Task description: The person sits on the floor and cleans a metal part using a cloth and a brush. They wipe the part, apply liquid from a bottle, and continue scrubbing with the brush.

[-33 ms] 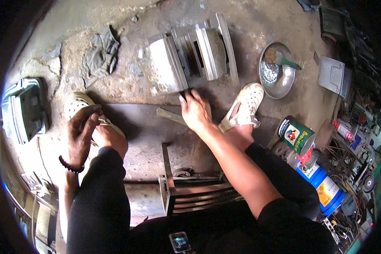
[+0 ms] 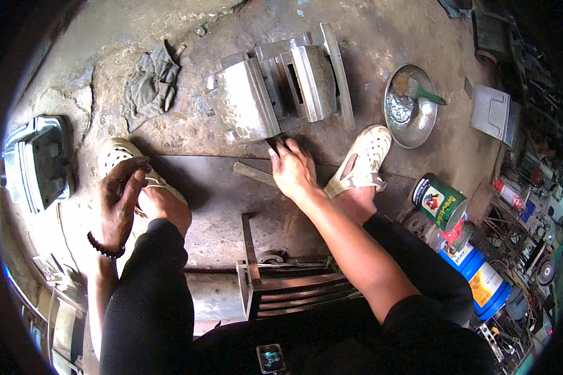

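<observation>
My right hand (image 2: 294, 167) reaches to the near edge of a grey metal casting (image 2: 244, 100) lying on the floor. Its fingers are bent around a thin dark piece at the casting's lower corner; the kind of piece does not show. Close to that wrist, a flat metal bar (image 2: 255, 173) lies at a slant on a metal sheet (image 2: 213, 181). Dark with grime, my left hand (image 2: 119, 195) hangs in front of my left shin, above the beige clog (image 2: 117, 149). Its fingers curl loosely with the thumb apart, and nothing shows in them.
To the right stand a metal bowl (image 2: 424, 125) holding a green-handled brush (image 2: 429, 95), a green can (image 2: 441, 201) and a blue bucket (image 2: 486, 284). A grey rag (image 2: 149, 87) lies far left. A slatted metal frame (image 2: 294, 282) is near my legs; tools crowd the right edge.
The whole view has shifted slightly, so the casting and floor sit a little lower. The fingers of my right hand appear a bit more bent. My left hand stays almost the same.
</observation>
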A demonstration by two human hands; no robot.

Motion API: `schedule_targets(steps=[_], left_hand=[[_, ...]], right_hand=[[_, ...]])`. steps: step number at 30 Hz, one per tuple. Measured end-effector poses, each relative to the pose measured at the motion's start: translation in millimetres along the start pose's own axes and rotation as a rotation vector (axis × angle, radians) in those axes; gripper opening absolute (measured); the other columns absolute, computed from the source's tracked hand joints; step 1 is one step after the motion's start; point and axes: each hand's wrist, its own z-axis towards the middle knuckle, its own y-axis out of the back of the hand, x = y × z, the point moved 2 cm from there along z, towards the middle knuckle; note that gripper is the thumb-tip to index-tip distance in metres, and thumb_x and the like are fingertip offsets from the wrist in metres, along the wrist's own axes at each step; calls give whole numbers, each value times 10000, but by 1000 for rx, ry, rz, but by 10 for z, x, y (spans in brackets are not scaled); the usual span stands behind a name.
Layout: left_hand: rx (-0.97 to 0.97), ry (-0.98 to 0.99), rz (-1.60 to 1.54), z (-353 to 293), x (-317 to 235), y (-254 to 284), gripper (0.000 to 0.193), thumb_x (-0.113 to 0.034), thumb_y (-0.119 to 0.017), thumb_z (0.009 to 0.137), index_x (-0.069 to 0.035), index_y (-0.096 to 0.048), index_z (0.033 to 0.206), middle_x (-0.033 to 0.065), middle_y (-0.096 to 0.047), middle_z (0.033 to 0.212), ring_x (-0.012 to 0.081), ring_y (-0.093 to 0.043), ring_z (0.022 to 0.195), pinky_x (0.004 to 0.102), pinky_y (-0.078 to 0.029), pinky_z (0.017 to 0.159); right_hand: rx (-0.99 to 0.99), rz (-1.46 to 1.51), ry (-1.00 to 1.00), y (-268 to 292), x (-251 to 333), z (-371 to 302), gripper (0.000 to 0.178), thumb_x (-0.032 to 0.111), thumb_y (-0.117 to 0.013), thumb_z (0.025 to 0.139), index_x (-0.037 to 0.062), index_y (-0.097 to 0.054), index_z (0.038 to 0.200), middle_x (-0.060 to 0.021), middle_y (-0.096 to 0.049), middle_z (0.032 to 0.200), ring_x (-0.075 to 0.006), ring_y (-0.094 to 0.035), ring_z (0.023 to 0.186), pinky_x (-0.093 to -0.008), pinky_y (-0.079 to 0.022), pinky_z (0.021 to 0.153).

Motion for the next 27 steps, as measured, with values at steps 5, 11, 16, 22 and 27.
schedule_targets(steps=[5,11,16,22,27], left_hand=[[-20,70,0,-5,-3,37,310,-180,-568,987,33,-618,1206,106,-674,1092,149,-603,982,288,-476,870],[-29,9,-19,-43,25,57,324,-192,-573,989,35,-600,1219,106,-664,1107,155,-592,967,289,-474,874],[-53,-36,-63,-116,45,35,307,-171,-593,977,34,-611,1205,83,-665,1055,125,-583,925,260,-472,837],[-10,2,-3,-167,87,10,298,-177,-581,979,36,-623,1183,97,-677,1067,143,-599,926,283,-480,860],[-2,23,-47,-188,91,4,301,-188,-579,975,24,-629,1183,108,-676,1084,177,-614,995,300,-490,883]], right_hand=[[-1,-59,50,3,-8,12,319,230,-539,940,47,-613,1191,-194,-592,1062,-387,-637,917,-481,-522,819],[5,-129,74,28,37,46,341,229,-530,952,37,-602,1225,-182,-604,1073,-369,-647,888,-480,-523,802],[89,-174,-5,8,19,33,320,223,-542,944,75,-610,1219,-178,-604,1011,-376,-645,876,-484,-524,793],[-11,-39,-19,-18,17,39,295,254,-542,957,81,-631,1179,-192,-612,1016,-393,-642,875,-501,-530,786],[-73,-65,94,22,49,46,309,254,-534,955,113,-615,1218,-161,-620,994,-367,-655,855,-473,-539,776]])
